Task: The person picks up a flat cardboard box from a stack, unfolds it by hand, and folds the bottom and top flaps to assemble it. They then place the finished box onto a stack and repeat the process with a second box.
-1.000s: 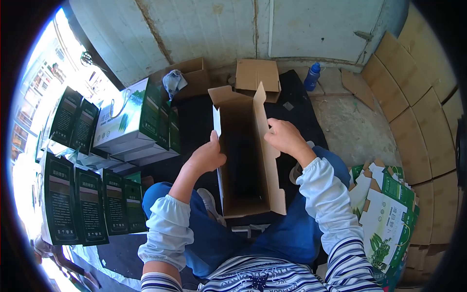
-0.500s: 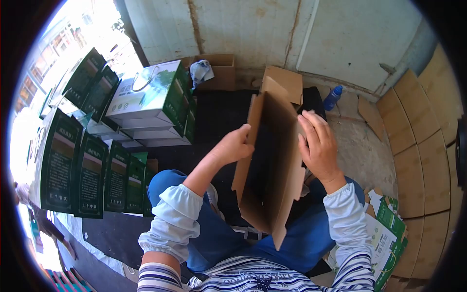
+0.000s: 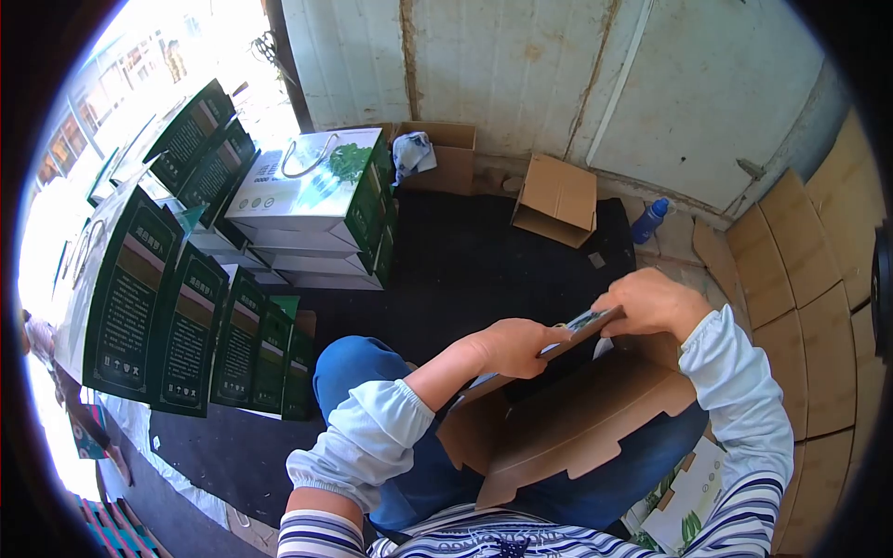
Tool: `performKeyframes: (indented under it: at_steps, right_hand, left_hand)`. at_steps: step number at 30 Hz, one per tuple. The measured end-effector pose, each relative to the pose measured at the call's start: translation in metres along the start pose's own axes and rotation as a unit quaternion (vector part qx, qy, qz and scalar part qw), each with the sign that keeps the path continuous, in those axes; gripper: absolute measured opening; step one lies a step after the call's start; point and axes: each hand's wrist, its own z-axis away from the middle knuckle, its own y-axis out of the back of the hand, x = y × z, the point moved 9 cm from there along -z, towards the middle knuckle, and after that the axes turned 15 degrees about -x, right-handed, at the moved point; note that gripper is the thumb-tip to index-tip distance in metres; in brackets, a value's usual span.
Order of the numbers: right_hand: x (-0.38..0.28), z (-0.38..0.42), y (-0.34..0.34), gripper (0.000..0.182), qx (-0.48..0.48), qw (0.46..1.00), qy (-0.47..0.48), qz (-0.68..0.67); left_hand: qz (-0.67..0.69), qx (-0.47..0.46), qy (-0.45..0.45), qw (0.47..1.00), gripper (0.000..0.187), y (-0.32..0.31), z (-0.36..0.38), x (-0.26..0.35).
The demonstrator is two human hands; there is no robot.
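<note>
An open cardboard gift box (image 3: 577, 414), brown inside with notched flaps, lies tilted across my lap. My left hand (image 3: 521, 347) grips its far wall's upper edge, thumb and fingers on either side. Farther right along that same edge, my right hand (image 3: 656, 302) is closed on the board, near the corner. A strip of printed outer face shows between the two hands. The outside of the far wall and most of the bottom are hidden from me.
Green-and-white gift boxes (image 3: 307, 186) are stacked at the left, with more (image 3: 139, 298) in front. A small brown carton (image 3: 556, 197) and a blue bottle (image 3: 649, 221) stand at the back. Brown cartons (image 3: 819, 335) line the right; printed cardboard (image 3: 684, 507) lies below them.
The gift box has turned from pointing away from me to lying across my lap. My right hand, earlier stretched along its side, now grips the edge. My left hand has moved right and down.
</note>
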Motion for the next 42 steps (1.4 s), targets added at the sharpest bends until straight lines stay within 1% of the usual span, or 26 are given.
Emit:
performKeyframes:
  at_steps: [3,6,8,9,10,11,12,14,16,17,19,20,21,23,24,25,26,28,30,31,32,34,36,38,40,42]
  right_hand:
    - [0.012,-0.003,-0.014,0.024,-0.016,0.999,-0.023,-0.026]
    - [0.018,0.02,-0.001,0.02,0.016,0.999,-0.03,0.007]
    - [0.029,0.043,0.006,0.022,0.038,0.998,-0.043,0.006]
    - [0.034,0.054,0.008,0.023,0.047,0.998,-0.048,0.005]
    - [0.041,0.066,0.011,0.023,0.065,0.996,-0.061,-0.002]
    - [0.048,0.076,0.014,0.024,0.084,0.994,-0.074,-0.01]
    - [0.055,0.086,0.015,0.025,0.101,0.991,-0.085,-0.019]
    - [0.066,0.098,0.008,0.033,0.126,0.977,-0.091,-0.145]
    - [0.072,0.105,-0.01,0.037,0.118,0.942,-0.103,-0.297]
    - [0.071,0.097,-0.022,0.047,0.121,0.932,-0.072,-0.333]
    - [0.06,0.081,-0.042,0.05,0.178,0.885,-0.07,-0.423]
    - [0.067,0.063,-0.059,0.05,0.228,0.88,-0.067,-0.412]
    - [0.064,0.043,-0.075,0.049,0.255,0.856,-0.053,-0.446]
    - [0.048,0.013,-0.09,0.044,0.386,0.802,0.048,-0.453]
    - [0.032,0.007,-0.094,0.042,0.333,0.815,0.018,-0.474]
    - [0.021,-0.001,-0.1,0.041,0.328,0.841,-0.025,-0.429]
    - [0.001,0.002,-0.096,0.043,0.431,0.841,0.028,-0.327]
    - [-0.008,-0.018,-0.121,0.044,0.408,0.835,-0.051,-0.366]
    - [-0.029,-0.017,-0.126,0.045,0.382,0.845,-0.067,-0.369]
    - [-0.034,-0.019,-0.133,0.046,0.423,0.825,-0.069,-0.368]
    - [-0.038,-0.022,-0.134,0.046,0.41,0.835,-0.072,-0.359]
    - [-0.045,-0.026,-0.139,0.045,0.385,0.853,-0.082,-0.344]
    - [-0.045,-0.03,-0.14,0.046,0.379,0.844,-0.107,-0.364]
    - [-0.04,-0.034,-0.137,0.047,0.376,0.836,-0.126,-0.379]
    - [-0.035,-0.036,-0.138,0.046,0.381,0.836,-0.133,-0.371]
    - [-0.027,-0.042,-0.144,0.044,0.383,0.83,-0.124,-0.386]
  left_hand:
    - [0.008,0.042,-0.019,0.999,0.052,0.021,0.01,0.004]
    - [0.093,0.258,-0.025,0.961,0.053,0.082,0.053,-0.003]
    - [0.033,0.489,-0.09,0.867,0.043,0.12,0.101,-0.009]
    - [0.017,0.583,-0.043,0.811,0.039,0.133,0.128,-0.015]
    - [0.022,0.64,0.007,0.768,0.037,0.137,0.152,-0.023]
    - [0.047,0.694,0.022,0.718,0.036,0.137,0.174,-0.032]
    - [0.08,0.715,0.024,0.695,0.036,0.134,0.185,-0.055]
    - [0.121,0.748,0.03,0.652,0.04,0.126,0.205,-0.077]
    - [0.177,0.752,0.031,0.635,0.045,0.119,0.213,-0.085]
    - [0.228,0.744,0.006,0.628,0.052,0.116,0.209,-0.097]
    - [0.317,0.694,0.009,0.647,0.06,0.107,0.195,-0.095]
    - [0.37,0.661,-0.001,0.653,0.064,0.103,0.183,-0.087]
    - [0.375,0.625,0.019,0.684,0.068,0.099,0.168,-0.085]
    - [0.351,0.571,0.049,0.74,0.081,0.087,0.134,-0.101]
    - [0.332,0.563,0.065,0.754,0.088,0.081,0.117,-0.108]
    - [0.299,0.552,0.102,0.772,0.091,0.079,0.105,-0.102]
    - [0.262,0.538,0.107,0.794,0.096,0.074,0.09,-0.108]
    - [0.252,0.512,0.151,0.807,0.099,0.066,0.071,-0.106]
    - [0.227,0.488,0.186,0.822,0.1,0.061,0.06,-0.107]
    - [0.199,0.47,0.198,0.837,0.102,0.057,0.05,-0.116]
    - [0.193,0.454,0.202,0.846,0.091,0.048,0.04,-0.121]
    - [0.236,0.404,0.159,0.869,0.078,0.029,0.015,-0.152]
    - [0.244,0.4,0.191,0.862,0.065,0.019,0.014,-0.172]
    - [0.304,0.441,0.135,0.834,0.053,0.022,0.02,-0.171]
    - [0.287,0.42,0.119,0.852,0.056,0.022,0.019,-0.174]
    - [0.18,0.356,0.121,0.909,0.063,0.021,0.018,-0.166]
